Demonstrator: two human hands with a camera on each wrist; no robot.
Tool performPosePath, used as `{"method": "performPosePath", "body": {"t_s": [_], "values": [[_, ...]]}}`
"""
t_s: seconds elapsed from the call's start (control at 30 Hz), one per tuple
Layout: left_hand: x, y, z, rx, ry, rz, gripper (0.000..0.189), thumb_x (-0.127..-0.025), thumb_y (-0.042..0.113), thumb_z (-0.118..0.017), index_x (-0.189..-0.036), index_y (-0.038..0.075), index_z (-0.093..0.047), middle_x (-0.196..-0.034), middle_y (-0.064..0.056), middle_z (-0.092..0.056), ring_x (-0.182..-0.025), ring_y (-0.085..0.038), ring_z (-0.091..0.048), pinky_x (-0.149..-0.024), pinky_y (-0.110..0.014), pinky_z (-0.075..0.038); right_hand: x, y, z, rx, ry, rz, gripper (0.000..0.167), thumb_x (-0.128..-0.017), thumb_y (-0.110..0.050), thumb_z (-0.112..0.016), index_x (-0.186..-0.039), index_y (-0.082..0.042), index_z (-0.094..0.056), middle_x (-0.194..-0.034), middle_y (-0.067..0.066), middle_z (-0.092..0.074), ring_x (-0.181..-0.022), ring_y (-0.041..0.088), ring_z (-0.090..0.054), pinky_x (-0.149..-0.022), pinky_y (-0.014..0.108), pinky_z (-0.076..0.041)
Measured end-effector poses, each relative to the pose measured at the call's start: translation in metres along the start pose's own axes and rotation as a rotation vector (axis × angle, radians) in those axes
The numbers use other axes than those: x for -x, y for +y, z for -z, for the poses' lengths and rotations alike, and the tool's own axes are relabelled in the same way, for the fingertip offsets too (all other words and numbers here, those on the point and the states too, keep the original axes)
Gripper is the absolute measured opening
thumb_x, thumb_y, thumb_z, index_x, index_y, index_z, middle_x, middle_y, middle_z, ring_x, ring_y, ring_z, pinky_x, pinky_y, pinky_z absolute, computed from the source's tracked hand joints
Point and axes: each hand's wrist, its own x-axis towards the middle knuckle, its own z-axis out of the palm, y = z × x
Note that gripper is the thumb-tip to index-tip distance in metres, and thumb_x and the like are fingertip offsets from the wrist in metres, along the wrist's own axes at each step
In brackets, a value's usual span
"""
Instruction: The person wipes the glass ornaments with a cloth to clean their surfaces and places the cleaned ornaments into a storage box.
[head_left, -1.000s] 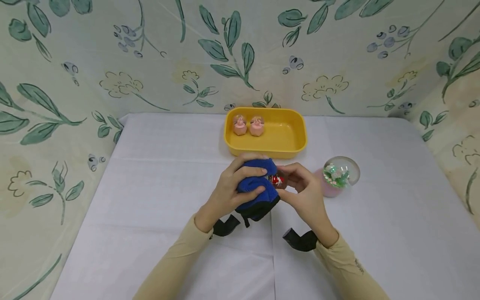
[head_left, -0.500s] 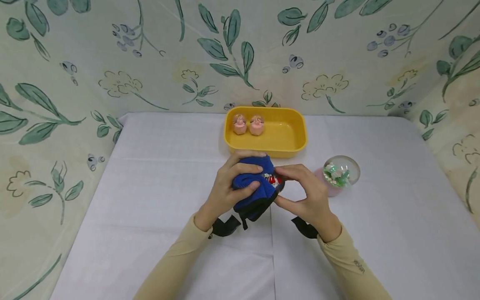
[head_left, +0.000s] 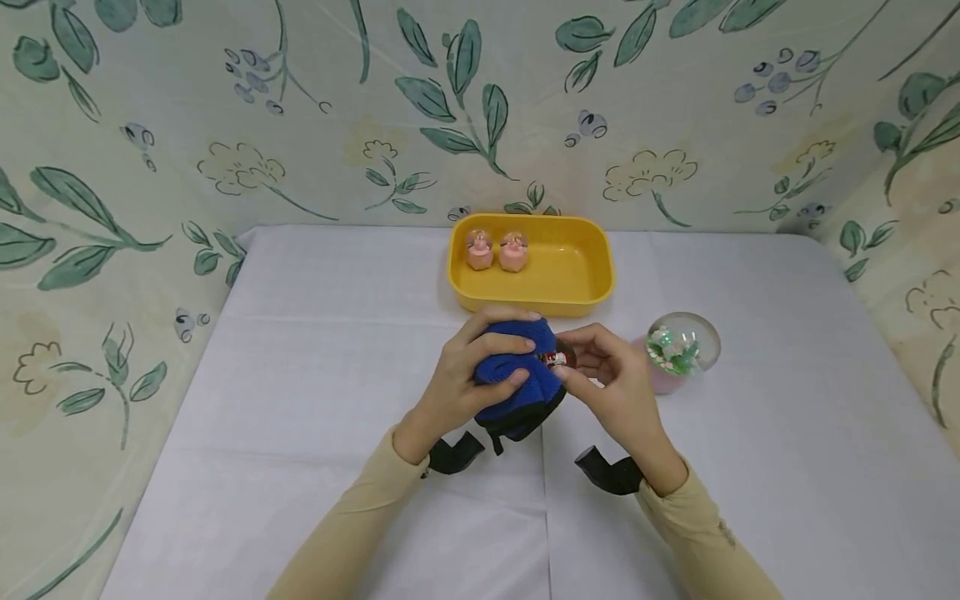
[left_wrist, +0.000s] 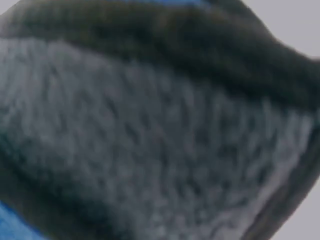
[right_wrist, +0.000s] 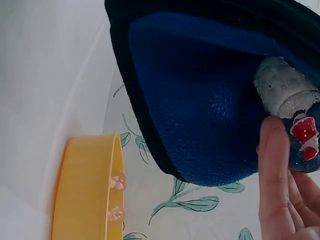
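My left hand [head_left: 472, 362] grips a blue cloth [head_left: 517, 375] with a black border, bunched around a small snow globe [head_left: 557, 358] that has a red and white figure inside. My right hand [head_left: 611, 379] holds the globe's exposed dome between thumb and fingers. In the right wrist view, the snow globe [right_wrist: 305, 135] shows a whitish, rough base tucked against the cloth [right_wrist: 200, 100], and a finger lies along it. Grey cloth underside [left_wrist: 150, 140] with a dark edge fills the left wrist view, so the left hand is hidden there.
A yellow tray [head_left: 532, 305] stands behind the hands, with two small pink snow globes [head_left: 513, 252] at its left end. To the right lies a larger snow globe [head_left: 678, 346] with a pink base, tilted on the white tablecloth [head_left: 300, 375]. A floral cloth [head_left: 337, 108] hangs behind.
The right hand has shifted its grip on the snow globe, and the figure inside has turned. Cloth and left hand dipped slightly left, then came back right. The tray and larger globe stay put.
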Motion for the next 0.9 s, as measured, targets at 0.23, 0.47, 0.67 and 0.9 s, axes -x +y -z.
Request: {"method": "performPosePath", "body": {"t_s": [0.23, 0.47, 0.67, 0.9], "values": [[0.001, -0.001, 0.002, -0.035, 0.070, 0.035, 0.029, -0.097, 0.037, -0.054, -0.107, 0.009, -0.055, -0.121, -0.021, -0.052, -0.114, -0.036, -0.050, -0.095, -0.046, -0.046, -0.002, 0.003, -0.001, 0.052, -0.087, 0.252, 0.053, -0.087, -0.010, -0.069, -0.128, 0.013, -0.046, -0.124, 0.020, -0.055, -0.093, 0.018, -0.059, -0.082, 0.024, -0.052], [0.000, 0.002, 0.003, 0.015, 0.009, 0.040, 0.029, -0.098, 0.036, -0.054, -0.109, 0.009, -0.054, -0.125, -0.021, -0.049, -0.115, -0.036, -0.049, -0.097, -0.047, -0.044, -0.005, 0.010, 0.001, 0.184, -0.018, 0.456, 0.051, -0.088, -0.027, -0.069, -0.111, 0.017, -0.056, -0.096, 0.022, -0.062, -0.075, 0.014, -0.060, -0.074, 0.018, -0.052], [0.001, 0.000, 0.001, -0.009, -0.032, -0.011, 0.025, -0.098, 0.032, -0.054, -0.108, 0.009, -0.055, -0.124, -0.020, -0.048, -0.114, -0.035, -0.050, -0.096, -0.045, -0.046, -0.001, 0.006, 0.000, 0.090, 0.033, 0.177, 0.031, -0.087, -0.013, -0.070, -0.103, 0.012, -0.061, -0.091, 0.008, -0.067, -0.071, 0.009, -0.063, -0.063, 0.017, -0.053], [0.003, -0.001, -0.001, -0.020, 0.022, 0.033, 0.027, -0.098, 0.035, -0.054, -0.107, 0.009, -0.055, -0.123, -0.020, -0.051, -0.115, -0.035, -0.050, -0.097, -0.047, -0.044, 0.001, 0.002, -0.001, 0.103, -0.004, 0.091, 0.037, -0.090, -0.018, -0.068, -0.114, 0.009, -0.059, -0.094, 0.016, -0.065, -0.079, 0.010, -0.064, -0.069, 0.020, -0.054]]}}
